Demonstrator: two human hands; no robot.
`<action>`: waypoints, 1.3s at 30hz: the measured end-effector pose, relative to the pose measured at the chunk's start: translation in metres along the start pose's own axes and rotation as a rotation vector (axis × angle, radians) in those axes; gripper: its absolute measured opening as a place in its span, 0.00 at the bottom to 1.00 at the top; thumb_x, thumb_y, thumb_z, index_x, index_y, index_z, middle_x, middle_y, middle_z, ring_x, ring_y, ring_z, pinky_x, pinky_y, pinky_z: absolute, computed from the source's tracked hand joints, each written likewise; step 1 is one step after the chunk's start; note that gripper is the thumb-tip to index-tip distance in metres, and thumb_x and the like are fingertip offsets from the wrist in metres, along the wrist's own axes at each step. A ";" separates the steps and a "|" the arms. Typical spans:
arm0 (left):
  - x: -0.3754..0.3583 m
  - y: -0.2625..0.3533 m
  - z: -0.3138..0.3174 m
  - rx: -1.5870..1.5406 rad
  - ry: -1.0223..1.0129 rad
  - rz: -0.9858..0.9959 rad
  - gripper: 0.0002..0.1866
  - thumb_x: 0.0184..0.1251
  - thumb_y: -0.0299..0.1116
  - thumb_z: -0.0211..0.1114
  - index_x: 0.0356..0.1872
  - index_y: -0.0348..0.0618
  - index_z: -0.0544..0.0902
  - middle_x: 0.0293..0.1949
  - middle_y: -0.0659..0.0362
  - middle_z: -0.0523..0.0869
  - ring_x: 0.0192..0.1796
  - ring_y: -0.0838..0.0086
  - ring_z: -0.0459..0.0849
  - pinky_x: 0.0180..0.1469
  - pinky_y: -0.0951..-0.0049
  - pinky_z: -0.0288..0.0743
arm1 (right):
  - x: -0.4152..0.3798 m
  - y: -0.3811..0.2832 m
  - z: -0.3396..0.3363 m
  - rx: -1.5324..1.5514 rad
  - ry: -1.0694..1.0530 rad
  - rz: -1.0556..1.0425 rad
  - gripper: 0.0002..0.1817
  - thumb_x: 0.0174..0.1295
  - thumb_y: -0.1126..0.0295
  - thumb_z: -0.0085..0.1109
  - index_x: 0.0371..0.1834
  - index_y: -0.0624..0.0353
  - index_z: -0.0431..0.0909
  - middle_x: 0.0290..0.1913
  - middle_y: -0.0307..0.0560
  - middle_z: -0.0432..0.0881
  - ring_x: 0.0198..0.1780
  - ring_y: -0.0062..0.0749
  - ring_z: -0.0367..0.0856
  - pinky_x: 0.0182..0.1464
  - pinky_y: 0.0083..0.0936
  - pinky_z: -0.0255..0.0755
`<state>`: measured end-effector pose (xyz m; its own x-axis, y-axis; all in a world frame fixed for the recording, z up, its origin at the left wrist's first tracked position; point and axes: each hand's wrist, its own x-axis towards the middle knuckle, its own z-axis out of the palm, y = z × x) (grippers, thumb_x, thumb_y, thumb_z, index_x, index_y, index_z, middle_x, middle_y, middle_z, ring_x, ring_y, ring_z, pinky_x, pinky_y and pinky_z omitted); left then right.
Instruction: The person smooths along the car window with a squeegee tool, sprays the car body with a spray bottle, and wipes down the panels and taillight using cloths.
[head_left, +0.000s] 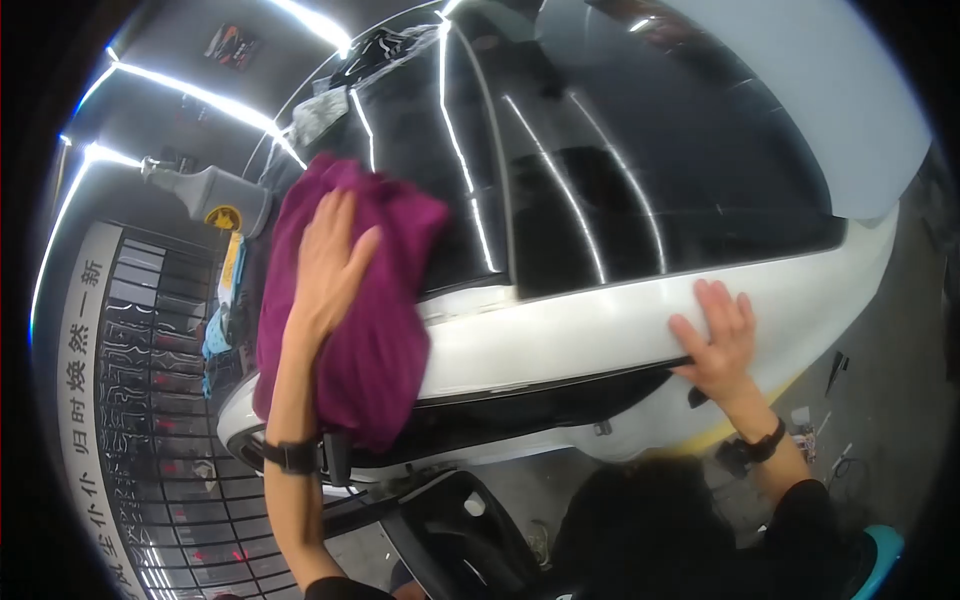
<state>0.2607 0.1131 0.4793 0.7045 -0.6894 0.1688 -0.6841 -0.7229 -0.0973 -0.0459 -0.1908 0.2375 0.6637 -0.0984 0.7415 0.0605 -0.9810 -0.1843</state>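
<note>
left hand [330, 265] flat and spread on the purple cloth [350, 320], pressing it against the car [560, 330] right where the dark window [600, 170] meets the white panel, cloth draped down over the edge below; right hand [715, 340] open too, fingers splayed and pressed on the white body further along, thumb side hooked at the dark gap under the panel, holding nothing; glass above reads glossy with clean ceiling-light streaks, so that stretch looks wiped, i'd judge, while the white strip near the cloth shows a dull smeary patch that looks left to do; a grey bottle [205, 190] sits up by the car, well apart from both hands
</note>
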 end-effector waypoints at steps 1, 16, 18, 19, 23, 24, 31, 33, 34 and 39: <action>0.023 0.017 0.014 0.051 0.020 0.086 0.39 0.78 0.56 0.50 0.76 0.32 0.64 0.78 0.40 0.60 0.82 0.50 0.54 0.81 0.52 0.46 | 0.000 0.001 -0.001 0.008 -0.005 -0.001 0.38 0.40 0.52 0.76 0.62 0.39 0.82 0.73 0.53 0.73 0.75 0.48 0.67 0.77 0.51 0.51; 0.027 0.239 0.045 -0.064 -0.162 0.805 0.42 0.69 0.61 0.60 0.78 0.50 0.65 0.80 0.50 0.60 0.83 0.55 0.54 0.81 0.48 0.48 | -0.015 0.010 0.018 0.082 0.219 0.011 0.56 0.35 0.54 0.84 0.75 0.33 0.66 0.79 0.48 0.61 0.79 0.51 0.56 0.76 0.67 0.46; -0.011 0.185 0.013 -0.093 -0.236 0.659 0.50 0.55 0.55 0.74 0.78 0.50 0.64 0.80 0.51 0.61 0.82 0.54 0.55 0.81 0.48 0.50 | -0.020 0.012 0.014 0.101 0.238 0.049 0.58 0.35 0.52 0.84 0.77 0.38 0.64 0.80 0.51 0.59 0.81 0.55 0.53 0.76 0.70 0.43; -0.029 0.160 -0.001 -0.064 -0.225 0.592 0.51 0.52 0.55 0.75 0.77 0.49 0.66 0.79 0.50 0.63 0.82 0.53 0.57 0.80 0.48 0.51 | -0.023 0.013 0.011 0.130 0.235 0.135 0.58 0.36 0.51 0.84 0.77 0.40 0.63 0.80 0.53 0.58 0.81 0.57 0.52 0.76 0.70 0.44; -0.076 0.122 -0.007 0.110 -0.077 0.486 0.55 0.41 0.52 0.81 0.73 0.39 0.69 0.75 0.48 0.68 0.79 0.52 0.62 0.79 0.48 0.54 | -0.036 0.016 0.006 0.148 0.186 0.302 0.59 0.39 0.45 0.83 0.78 0.46 0.62 0.81 0.56 0.55 0.83 0.60 0.47 0.76 0.70 0.44; -0.077 0.130 0.001 0.120 -0.038 0.492 0.55 0.40 0.51 0.82 0.72 0.36 0.69 0.74 0.48 0.70 0.78 0.51 0.63 0.79 0.49 0.54 | -0.036 0.016 0.007 0.158 0.158 0.315 0.59 0.40 0.44 0.82 0.78 0.46 0.61 0.82 0.57 0.54 0.83 0.60 0.46 0.76 0.71 0.44; -0.036 0.267 0.051 -0.009 -0.041 0.598 0.50 0.45 0.41 0.82 0.71 0.34 0.68 0.69 0.46 0.73 0.74 0.51 0.69 0.75 0.52 0.60 | -0.051 0.037 -0.010 0.709 0.178 0.257 0.52 0.60 0.48 0.71 0.82 0.52 0.51 0.83 0.59 0.49 0.83 0.58 0.48 0.77 0.63 0.48; -0.021 0.317 0.071 -0.033 -0.039 0.618 0.50 0.46 0.42 0.82 0.71 0.34 0.68 0.69 0.46 0.73 0.73 0.51 0.69 0.75 0.53 0.61 | -0.059 0.048 -0.019 0.990 0.327 0.419 0.49 0.63 0.51 0.67 0.82 0.53 0.51 0.82 0.59 0.50 0.82 0.55 0.51 0.77 0.57 0.51; -0.014 0.344 0.083 -0.048 -0.031 0.623 0.49 0.47 0.42 0.82 0.71 0.34 0.68 0.68 0.46 0.73 0.73 0.51 0.70 0.74 0.53 0.62 | -0.062 0.055 -0.025 1.271 0.473 0.571 0.46 0.66 0.53 0.64 0.82 0.55 0.51 0.82 0.59 0.50 0.82 0.53 0.53 0.76 0.52 0.54; 0.034 0.503 0.155 -0.019 -0.010 0.690 0.52 0.48 0.48 0.81 0.73 0.34 0.67 0.69 0.48 0.73 0.73 0.55 0.70 0.74 0.57 0.64 | -0.111 0.140 -0.060 1.164 0.705 0.841 0.37 0.70 0.58 0.56 0.77 0.62 0.56 0.76 0.55 0.61 0.76 0.46 0.63 0.75 0.44 0.59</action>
<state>-0.0297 -0.2812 0.2844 0.1082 -0.9920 0.0656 -0.9797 -0.1176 -0.1623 -0.1560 -0.3276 0.1682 0.3595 -0.8977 0.2547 0.6002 0.0135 -0.7997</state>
